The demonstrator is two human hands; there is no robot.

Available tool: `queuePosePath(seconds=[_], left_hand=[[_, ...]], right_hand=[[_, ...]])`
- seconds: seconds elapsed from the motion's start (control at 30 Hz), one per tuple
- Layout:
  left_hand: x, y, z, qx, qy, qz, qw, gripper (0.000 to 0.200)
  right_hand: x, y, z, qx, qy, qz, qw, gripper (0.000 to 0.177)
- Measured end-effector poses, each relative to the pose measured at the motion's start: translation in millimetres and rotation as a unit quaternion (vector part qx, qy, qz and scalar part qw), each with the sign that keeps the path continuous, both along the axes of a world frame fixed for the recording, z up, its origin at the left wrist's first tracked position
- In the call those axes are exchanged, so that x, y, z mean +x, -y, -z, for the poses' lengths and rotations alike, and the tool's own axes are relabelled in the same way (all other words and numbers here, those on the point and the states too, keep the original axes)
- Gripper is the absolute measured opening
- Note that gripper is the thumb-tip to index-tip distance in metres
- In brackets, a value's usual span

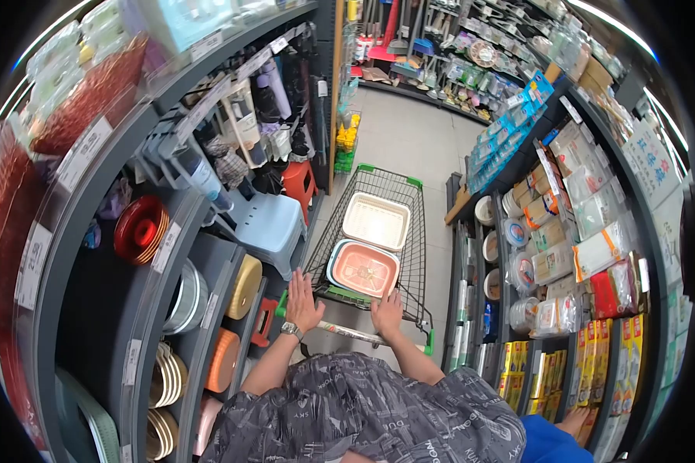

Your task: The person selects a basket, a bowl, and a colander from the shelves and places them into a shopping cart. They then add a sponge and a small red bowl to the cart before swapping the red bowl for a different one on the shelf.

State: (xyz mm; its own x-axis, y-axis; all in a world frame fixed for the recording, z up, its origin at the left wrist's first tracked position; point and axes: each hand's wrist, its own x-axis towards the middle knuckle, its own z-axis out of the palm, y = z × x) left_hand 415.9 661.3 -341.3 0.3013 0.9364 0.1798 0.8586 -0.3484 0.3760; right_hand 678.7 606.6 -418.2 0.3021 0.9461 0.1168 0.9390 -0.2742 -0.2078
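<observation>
A wire shopping cart (415, 231) with green corners stands in front of me. In it lie a cream rectangular basket (376, 221) and, nearer me, a pink basket (365, 269) set in a light blue one. My left hand (304, 303), with a watch at the wrist, is above the left end of the cart's handle (351, 332), palm down, fingers stretched forward and holding nothing. Near the pink basket's close right corner, my right hand (387, 312) is spread with its fingers pointing forward, also holding nothing.
Shelves on the left hold red bowls (141, 230), basins and a light blue stool (269, 223). The right shelves carry packaged containers (594, 202) and yellow boxes (592, 359). Grey floor (409, 127) runs ahead to a far rack. Someone's hand (575, 421) shows at lower right.
</observation>
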Motion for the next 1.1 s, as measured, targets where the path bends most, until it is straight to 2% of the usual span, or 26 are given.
queuePosePath(seconds=[0.07,0.17,0.2,0.23,0.3,0.33,0.37,0.43,0.47,0.5,0.57,0.8,1.1], left_hand=[[0,1,-1,-0.004,-0.009,0.007,1.000,0.093],[-1,1,9,0.026,-0.014,0.005,1.000,0.087],[-4,-3,18,-0.050,-0.038,0.018,0.998,0.081],[-6,-5,23,-0.126,-0.062,0.030,0.990,0.075],[-8,-2,31,-0.103,-0.063,0.027,0.992,0.068],[-8,-2,31,-0.083,-0.059,0.016,0.995,0.062],[-8,-3,31,-0.080,-0.062,0.021,0.995,0.062],[-7,-1,29,-0.106,-0.037,0.000,0.994,0.057],[-6,0,30,-0.098,-0.037,-0.008,0.994,0.054],[-6,-1,33,-0.096,-0.037,0.002,0.995,0.054],[-8,0,39,-0.084,-0.027,-0.010,0.996,0.052],[-12,0,46,-0.047,-0.010,0.002,0.999,0.049],[-13,-4,46,-0.067,-0.001,-0.013,0.998,0.045]], right_hand=[[0,2,-7,-0.016,-0.070,0.007,0.997,0.074],[2,3,-5,0.009,-0.103,0.018,0.994,0.077],[3,4,-8,0.041,-0.158,0.028,0.986,0.075],[5,8,-13,0.048,-0.159,0.035,0.986,0.075],[8,24,-22,0.002,-0.155,0.013,0.988,0.072],[13,29,-24,-0.074,-0.192,0.002,0.978,0.069],[12,33,-26,-0.071,-0.194,0.007,0.978,0.069],[9,48,-30,-0.144,-0.121,-0.003,0.982,0.068],[3,54,-32,-0.123,-0.090,0.014,0.988,0.069],[-2,60,-32,-0.119,-0.090,0.024,0.988,0.069],[-8,72,-29,-0.031,-0.113,0.006,0.993,0.070],[-11,73,-35,0.015,-0.095,0.007,0.995,0.062],[-15,69,-55,-0.020,-0.128,0.008,0.992,0.056]])
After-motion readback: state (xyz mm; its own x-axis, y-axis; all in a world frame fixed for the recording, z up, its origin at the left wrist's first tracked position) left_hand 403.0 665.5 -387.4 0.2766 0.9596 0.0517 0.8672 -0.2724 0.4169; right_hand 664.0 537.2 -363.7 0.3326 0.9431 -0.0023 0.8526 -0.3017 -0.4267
